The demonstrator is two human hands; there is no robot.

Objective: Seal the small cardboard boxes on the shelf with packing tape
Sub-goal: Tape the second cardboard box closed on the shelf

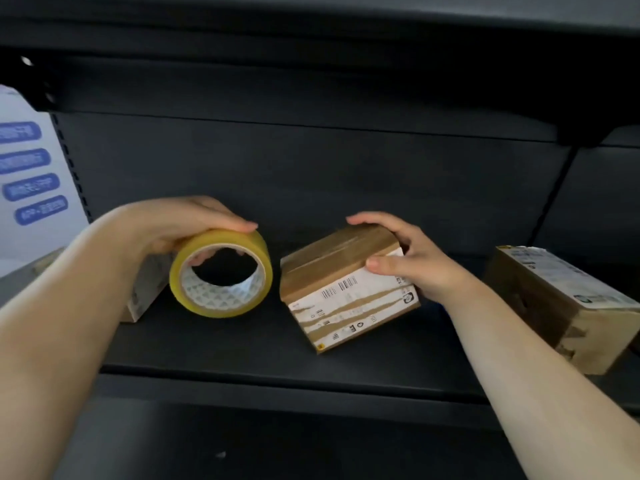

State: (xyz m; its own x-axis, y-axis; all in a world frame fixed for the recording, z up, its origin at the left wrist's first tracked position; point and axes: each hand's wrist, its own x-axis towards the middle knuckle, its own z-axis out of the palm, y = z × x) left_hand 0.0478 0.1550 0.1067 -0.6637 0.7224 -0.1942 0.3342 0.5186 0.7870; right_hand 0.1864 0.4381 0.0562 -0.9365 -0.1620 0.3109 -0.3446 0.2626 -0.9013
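Note:
A yellowish roll of packing tape point(221, 275) stands on edge on the dark shelf point(242, 344), its white core facing me. My left hand point(180, 225) grips it from above, thumb inside the core. To its right a small cardboard box point(343, 289) with a torn white label sits tilted, glossy tape across its top. My right hand point(405, 254) holds that box at its right end, fingers over the top and thumb on the label. A second box point(561, 306) lies at the far right. A third box point(145, 289) is partly hidden behind my left forearm.
The shelf's back panel point(311, 174) is dark, and an upper shelf point(311, 36) overhangs close above. A white sign with blue labels point(31, 174) stands at the left. The shelf's front lip point(277, 386) runs below the boxes.

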